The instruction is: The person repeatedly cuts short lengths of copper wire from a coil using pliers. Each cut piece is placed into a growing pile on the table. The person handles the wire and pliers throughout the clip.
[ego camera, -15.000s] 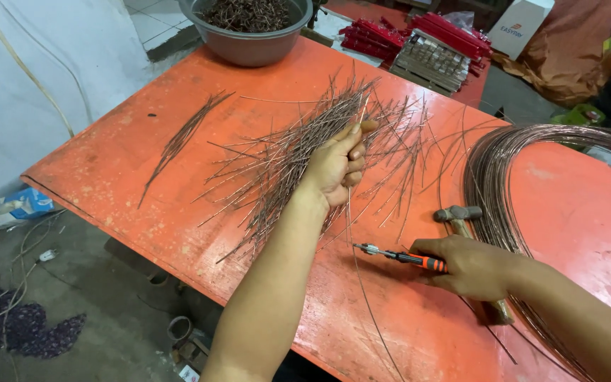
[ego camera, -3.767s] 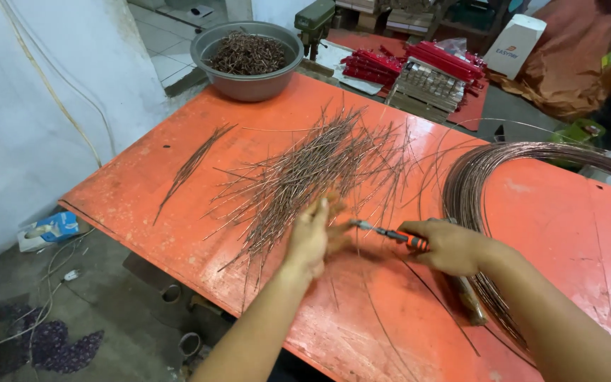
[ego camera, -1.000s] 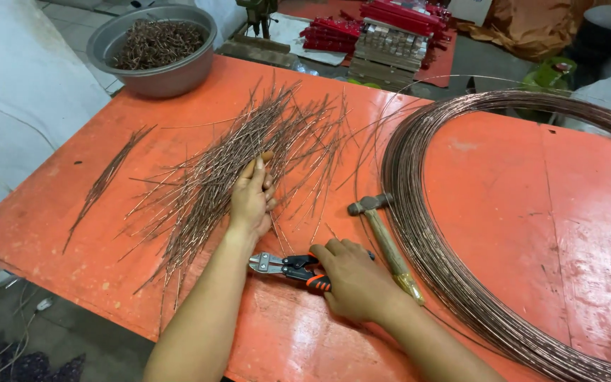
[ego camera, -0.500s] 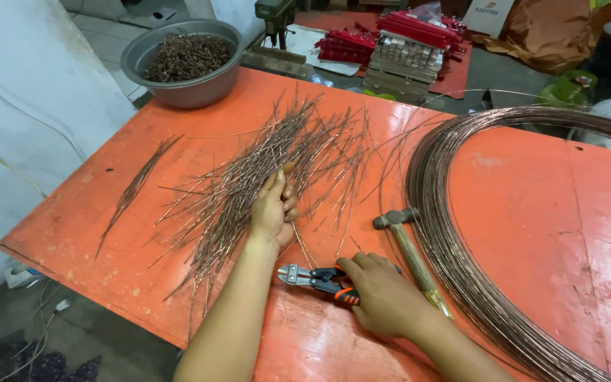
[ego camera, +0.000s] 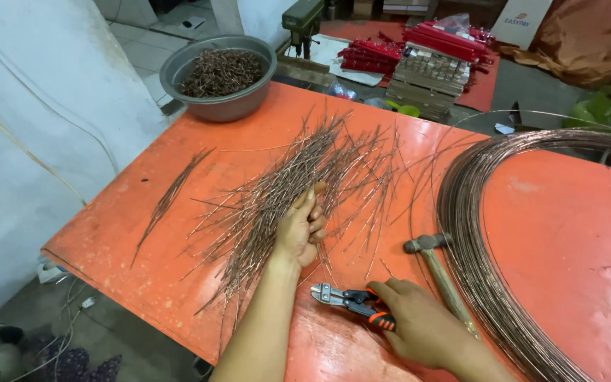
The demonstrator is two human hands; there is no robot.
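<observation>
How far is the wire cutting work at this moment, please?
Done: many cut copper pieces lie piled on the orange table, a small bundle apart. In hand: left hand presses the pile, right hand holds the cutters. Left: a large wire coil looks uncut.

A white cardboard box with a printed label (ego camera: 522,20) leans at the frame's upper right, beside red packaged bundles (ego camera: 438,44).

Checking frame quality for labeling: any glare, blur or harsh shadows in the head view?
Head view: soft even light, sharp focus on the left hand, cut wires and cutters; faint sheen on the wire coil; only weak shadows; background corners slightly soft.
</observation>
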